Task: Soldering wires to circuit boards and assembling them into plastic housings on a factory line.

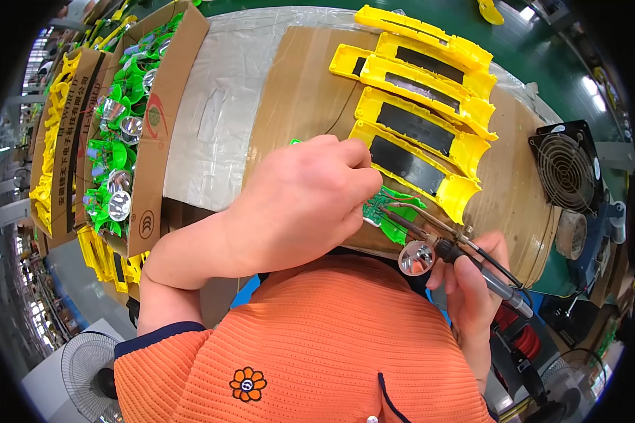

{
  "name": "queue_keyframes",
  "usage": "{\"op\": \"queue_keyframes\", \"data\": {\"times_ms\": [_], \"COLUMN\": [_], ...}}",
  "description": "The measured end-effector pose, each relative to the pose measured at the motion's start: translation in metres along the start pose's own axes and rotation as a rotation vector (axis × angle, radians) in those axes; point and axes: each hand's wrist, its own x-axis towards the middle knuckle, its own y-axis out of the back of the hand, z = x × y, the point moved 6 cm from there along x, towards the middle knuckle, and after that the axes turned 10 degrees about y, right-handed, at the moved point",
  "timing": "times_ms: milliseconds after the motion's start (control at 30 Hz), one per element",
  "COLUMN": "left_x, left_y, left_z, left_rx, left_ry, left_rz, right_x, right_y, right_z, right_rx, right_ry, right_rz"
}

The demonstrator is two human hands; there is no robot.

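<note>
Left of the row of yellow curved plastic shells (416,106), a hand could pass over the brown flat cardboard sheet (289,92); farther left, the open brown cardboard box (180,77) blocks. Right of the shells, a way lies before the black square-framed fan (566,168). At their near side, the left fingers (362,185) and slanting black-grey soldering iron (450,250) obstruct.

Bright, even light fills the scene, leaving soft shadows along the yellow shells (461,197). Glints mark the silvery reflector (417,258) nearby and the reflectors (120,205) at left. The hands (310,194) look fairly sharp; toward the rim, fisheye distortion bends straight edges, detail softens, and corners go black.
</note>
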Motion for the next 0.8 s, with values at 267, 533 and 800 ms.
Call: {"op": "queue_keyframes", "data": {"times_ms": [267,533,800], "left_x": [0.0,-0.001,-0.001], "left_y": [-0.003,-0.003,-0.003], "left_z": [0.003,0.004,0.004], "left_rx": [0.074,0.07,0.064], "left_ry": [0.029,0.029,0.019], "left_rz": [-0.038,-0.055,-0.049], "right_x": [-0.001,-0.001,0.001], "right_y": [-0.007,-0.01,-0.011], "right_z": [0.0,0.002,0.001], "right_rx": [-0.029,-0.125,-0.078], "right_ry": [-0.04,-0.078,-0.057], "right_rz": [-0.016,0.018,0.009]}}
